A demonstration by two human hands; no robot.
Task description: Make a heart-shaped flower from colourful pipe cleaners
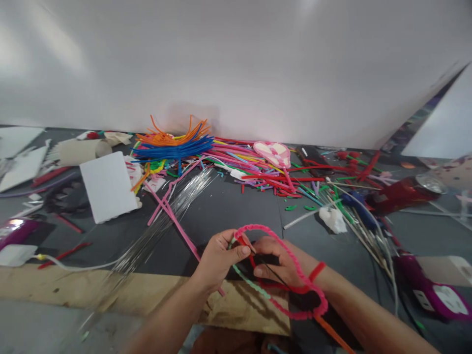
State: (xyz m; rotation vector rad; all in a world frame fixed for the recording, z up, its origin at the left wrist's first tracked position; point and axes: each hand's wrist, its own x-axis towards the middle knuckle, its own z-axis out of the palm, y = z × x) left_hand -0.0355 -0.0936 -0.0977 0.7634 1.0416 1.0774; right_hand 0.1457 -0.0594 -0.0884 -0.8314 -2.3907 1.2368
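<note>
My left hand [222,255] pinches one end of a twisted loop of pink and light green pipe cleaner [283,248]. The loop hangs over my right wrist, and its far bend carries red and orange ends. My right hand [275,260] is curled close beside the left one, its fingers closed around a red pipe cleaner [252,260] that runs up to the left fingertips. A thin dark strand crosses my right palm. Part of the red piece is hidden by the fingers. Both hands are just above the front edge of the dark table.
Behind the hands lie bundled blue pipe cleaners [173,150], orange ones [177,132] and a pink heart-shaped piece [273,153]. Thin wires [184,196] and a white card [109,187] are at left. A red can [401,194], crumpled tissue [332,219] and purple glue gun [431,290] stay right.
</note>
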